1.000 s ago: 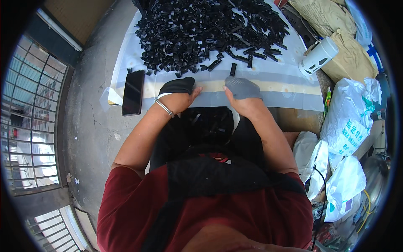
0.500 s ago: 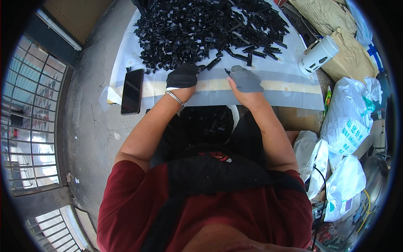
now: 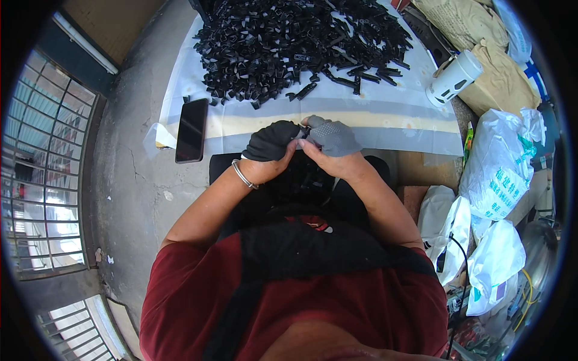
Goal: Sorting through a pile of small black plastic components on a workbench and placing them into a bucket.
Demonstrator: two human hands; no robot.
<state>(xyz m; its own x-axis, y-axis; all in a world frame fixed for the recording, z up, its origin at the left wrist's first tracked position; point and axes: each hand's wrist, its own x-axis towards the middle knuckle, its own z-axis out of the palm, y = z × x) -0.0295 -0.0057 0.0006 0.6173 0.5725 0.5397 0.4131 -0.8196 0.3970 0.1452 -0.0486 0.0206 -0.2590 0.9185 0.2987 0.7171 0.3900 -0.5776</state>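
My left hand [image 3: 271, 143], in a black glove with bare thumb, meets my right hand [image 3: 334, 139], in a grey dotted glove, at the table's front edge. Fingers of both are closed around a small black plastic piece [image 3: 305, 130], mostly hidden by them. Beyond the hands a big heap of small black plastic parts [image 3: 259, 54] covers the back of the table, curled clip-like pieces to the left and longer strips to the right. One loose black part [image 3: 302, 92] lies at the heap's near edge. Below my hands, between my knees, a container holds more black parts [image 3: 304, 180].
A black phone [image 3: 191, 130] lies at the left on the sheet-covered table [image 3: 385, 123]. A white tumbler [image 3: 454, 78] leans at the right edge. White plastic bags [image 3: 503, 162] and brown paper sacks [image 3: 497, 81] crowd the right side. A barred window [image 3: 48, 162] stands left.
Both hands have drawn back from the heap toward me and come together at the table's front edge. They were apart before, each with a black piece at its fingertips.
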